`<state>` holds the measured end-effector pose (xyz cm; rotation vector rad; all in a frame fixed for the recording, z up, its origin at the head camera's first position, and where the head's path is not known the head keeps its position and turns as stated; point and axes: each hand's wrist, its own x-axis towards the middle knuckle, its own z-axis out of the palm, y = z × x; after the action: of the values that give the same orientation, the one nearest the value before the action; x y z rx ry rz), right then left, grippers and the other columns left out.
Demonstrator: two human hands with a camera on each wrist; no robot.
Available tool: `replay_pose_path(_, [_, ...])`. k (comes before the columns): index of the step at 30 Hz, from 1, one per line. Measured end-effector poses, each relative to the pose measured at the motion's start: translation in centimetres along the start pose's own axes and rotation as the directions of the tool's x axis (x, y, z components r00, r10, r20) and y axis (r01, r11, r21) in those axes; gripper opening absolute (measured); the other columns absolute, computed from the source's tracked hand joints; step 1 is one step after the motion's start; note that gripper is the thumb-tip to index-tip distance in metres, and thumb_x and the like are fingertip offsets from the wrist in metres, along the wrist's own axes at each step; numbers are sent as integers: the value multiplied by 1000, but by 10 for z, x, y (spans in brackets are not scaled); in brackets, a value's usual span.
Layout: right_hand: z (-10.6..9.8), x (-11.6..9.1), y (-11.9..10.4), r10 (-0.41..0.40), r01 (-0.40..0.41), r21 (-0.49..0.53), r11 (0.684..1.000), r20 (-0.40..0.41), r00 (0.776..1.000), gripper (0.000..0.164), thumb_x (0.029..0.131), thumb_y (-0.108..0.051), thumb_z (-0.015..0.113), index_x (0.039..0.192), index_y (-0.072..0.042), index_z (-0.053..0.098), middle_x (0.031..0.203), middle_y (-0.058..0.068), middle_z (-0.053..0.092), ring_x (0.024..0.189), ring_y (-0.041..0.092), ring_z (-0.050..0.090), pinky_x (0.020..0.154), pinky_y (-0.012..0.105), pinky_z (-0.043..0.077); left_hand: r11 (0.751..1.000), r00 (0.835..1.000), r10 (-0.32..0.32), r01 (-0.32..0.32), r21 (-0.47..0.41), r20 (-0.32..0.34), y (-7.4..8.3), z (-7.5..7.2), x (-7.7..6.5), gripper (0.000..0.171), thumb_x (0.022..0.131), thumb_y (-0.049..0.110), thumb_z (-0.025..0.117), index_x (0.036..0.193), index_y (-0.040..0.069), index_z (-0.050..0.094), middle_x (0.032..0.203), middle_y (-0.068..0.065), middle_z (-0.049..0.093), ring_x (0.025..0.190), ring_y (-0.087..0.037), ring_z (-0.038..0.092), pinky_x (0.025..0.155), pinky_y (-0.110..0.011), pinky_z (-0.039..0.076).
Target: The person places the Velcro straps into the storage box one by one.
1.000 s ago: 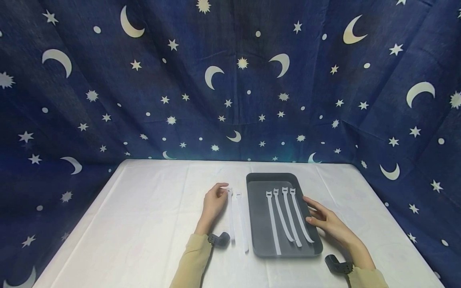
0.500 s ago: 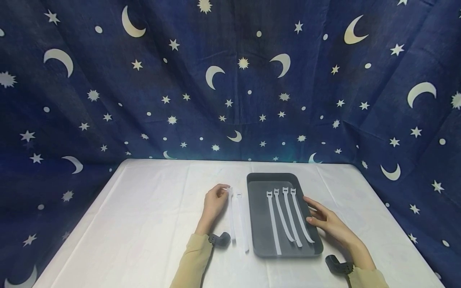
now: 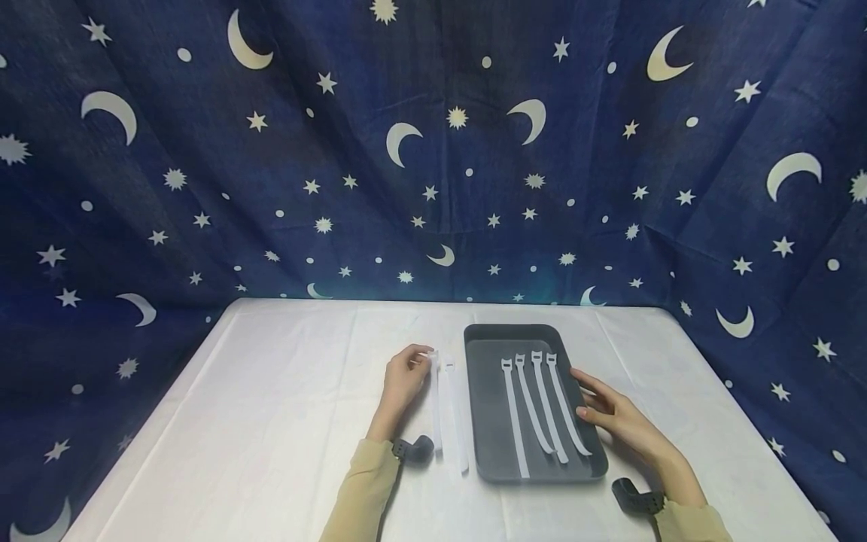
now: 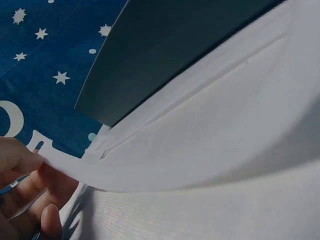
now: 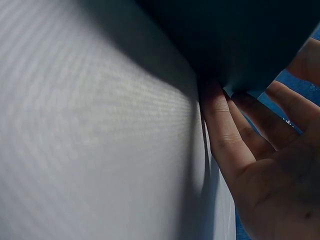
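Observation:
With my left hand (image 3: 405, 378) I pinch the slotted head of a white hook-and-loop cable tie (image 4: 125, 177). In the left wrist view its head is raised and the strap bows down toward the cloth. A second white cable tie (image 3: 457, 421) lies just to its right, beside the tray. My right hand (image 3: 619, 418) touches the right side of the dark grey tray (image 3: 484, 459), its fairly straight fingers against the outer wall in the right wrist view. Several white cable ties (image 3: 515, 421) lie side by side in the tray, heads at the far end.
A white cloth covers the table (image 3: 271, 421). Behind it and at the sides hangs a dark blue curtain (image 3: 352, 248) with moons and stars. A black wrist camera (image 3: 415, 450) is on my left wrist, another black wrist camera (image 3: 635, 498) on the right.
The head of the cable tie in my left fingers has risen very slightly. My right hand and the tray have stayed in place.

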<state>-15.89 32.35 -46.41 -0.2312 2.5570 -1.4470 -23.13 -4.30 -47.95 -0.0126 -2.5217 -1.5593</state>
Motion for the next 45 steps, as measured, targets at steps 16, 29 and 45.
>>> replay_pose_path(16, [0,0,0,-9,9,5,1000,4,1000,69,93,-27,62,152,-16,28,155,21,30,124,4,53,89,10,39,998,999,-10,12,-63,32,3,-8,1,19,89,12,61,107,10,69,86,-11,70,63,-18,63,50,-22,49])
replay_pose_path(29, [1,0,1,-12,11,30,999,6,1000,70,92,-26,62,152,-14,28,155,23,29,114,-14,49,89,10,40,998,999,13,-9,-69,44,10,-13,1,19,88,11,62,106,9,69,86,-11,71,67,-22,65,52,-22,48])
replay_pose_path(45, [-1,-1,-2,6,-6,-7,1000,7,1000,70,93,-28,62,152,-17,27,155,21,30,129,17,54,89,10,39,996,997,42,-37,-78,66,21,-19,-2,21,87,9,61,106,10,70,84,-10,70,64,-14,64,54,-21,47])
